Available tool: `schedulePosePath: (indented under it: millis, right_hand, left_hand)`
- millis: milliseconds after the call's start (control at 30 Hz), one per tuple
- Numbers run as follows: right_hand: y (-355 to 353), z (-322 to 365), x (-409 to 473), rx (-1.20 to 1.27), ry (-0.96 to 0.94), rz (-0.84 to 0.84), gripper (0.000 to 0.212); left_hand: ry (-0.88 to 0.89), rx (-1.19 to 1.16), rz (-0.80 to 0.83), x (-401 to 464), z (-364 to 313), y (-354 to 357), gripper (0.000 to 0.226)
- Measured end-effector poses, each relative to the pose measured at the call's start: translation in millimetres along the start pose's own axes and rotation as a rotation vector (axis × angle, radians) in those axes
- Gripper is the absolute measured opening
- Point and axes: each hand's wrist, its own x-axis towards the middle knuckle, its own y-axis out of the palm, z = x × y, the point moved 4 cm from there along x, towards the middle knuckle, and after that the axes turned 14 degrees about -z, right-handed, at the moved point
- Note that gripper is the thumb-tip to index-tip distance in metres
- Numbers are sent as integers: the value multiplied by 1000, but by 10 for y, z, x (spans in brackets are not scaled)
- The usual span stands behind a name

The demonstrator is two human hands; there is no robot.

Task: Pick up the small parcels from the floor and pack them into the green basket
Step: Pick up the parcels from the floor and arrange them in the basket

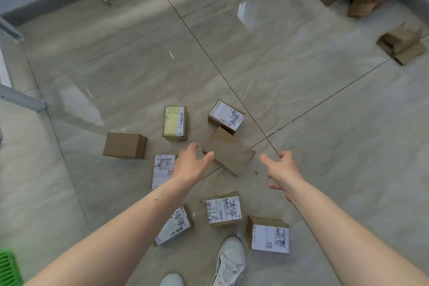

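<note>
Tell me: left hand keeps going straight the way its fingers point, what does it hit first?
Most likely the plain brown parcel lying between the two hands. The left hand is open, its fingertips already at that parcel's near-left edge in the image. Height above it is unclear from one view, so contact can't be confirmed.

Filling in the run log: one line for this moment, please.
left hand: open, over plain parcel | right hand: open, empty | green basket: frame edge
</note>
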Motion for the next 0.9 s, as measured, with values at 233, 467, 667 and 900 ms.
schedulePosePath:
  millis: [233, 467, 667, 900]
  right_hand:
    - [865, -440, 961, -30, -9, 34, 66]
    - [1475, -733, 1526, -14, 56, 131, 72]
    - [1513, -725, 1508, -13, 18, 94, 64]
    - [685, -102, 682, -90, -92, 31, 86]
  left_hand:
    - [-14, -22, 11, 973, 374, 1042, 67]
    - [-46, -118, 32, 1530, 693, 1631, 69]
    - [-9, -107, 29, 1522, 658, 1614, 53]
    - [1, -163, 12, 847, 160, 774, 50]
